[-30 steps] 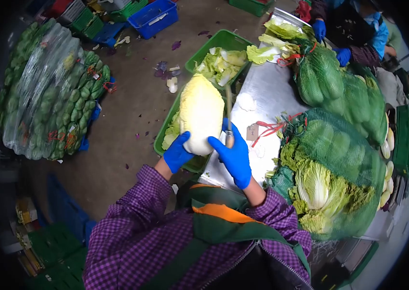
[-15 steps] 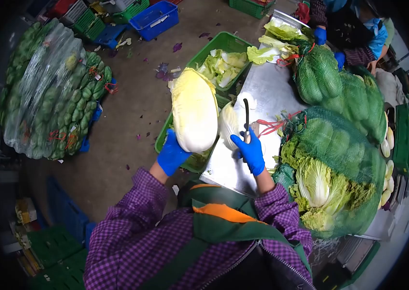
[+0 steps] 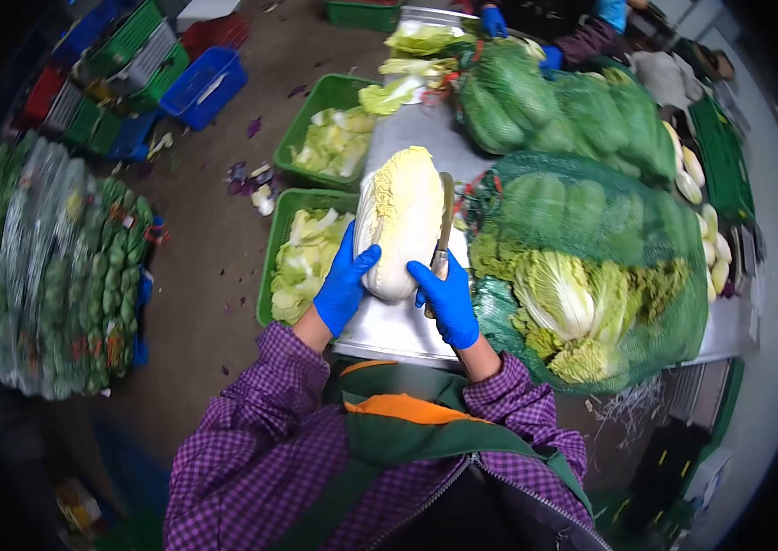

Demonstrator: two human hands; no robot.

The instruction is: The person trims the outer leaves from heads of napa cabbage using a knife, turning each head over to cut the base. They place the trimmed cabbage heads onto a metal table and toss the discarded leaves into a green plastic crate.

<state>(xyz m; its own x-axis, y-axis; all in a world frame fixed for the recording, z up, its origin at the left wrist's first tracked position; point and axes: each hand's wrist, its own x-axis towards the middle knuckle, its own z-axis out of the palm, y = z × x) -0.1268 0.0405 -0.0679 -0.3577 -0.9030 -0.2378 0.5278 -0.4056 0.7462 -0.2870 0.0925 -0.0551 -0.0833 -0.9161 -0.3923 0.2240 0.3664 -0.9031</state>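
Note:
A trimmed Chinese cabbage (image 3: 400, 225), pale yellow with a white base, is held nearly upright over the metal table (image 3: 394, 338). My blue-gloved left hand (image 3: 345, 286) grips it at the lower left. In my right hand (image 3: 447, 298), also gloved in blue, is a knife (image 3: 445, 220), its blade pointing away along the cabbage's right side. The right fingertips come right up to the cabbage's base. Beside the right hand lies a green net bag (image 3: 582, 197) with an untrimmed leafy cabbage (image 3: 559, 296) at its opening.
Green crates of cut leaves stand left of the table, one nearer (image 3: 269, 275) and one farther (image 3: 317, 178). More filled net bags (image 3: 508, 101) lie farther back, near another person's gloved hands (image 3: 494, 20). A wrapped cabbage stack (image 3: 58, 266) and a blue crate (image 3: 203, 87) occupy the left floor.
My view has swung right. The cabbage has come over the table, close to the knife, and its yellow top tilts right. The loose pale leaf between cabbage and knife no longer shows.

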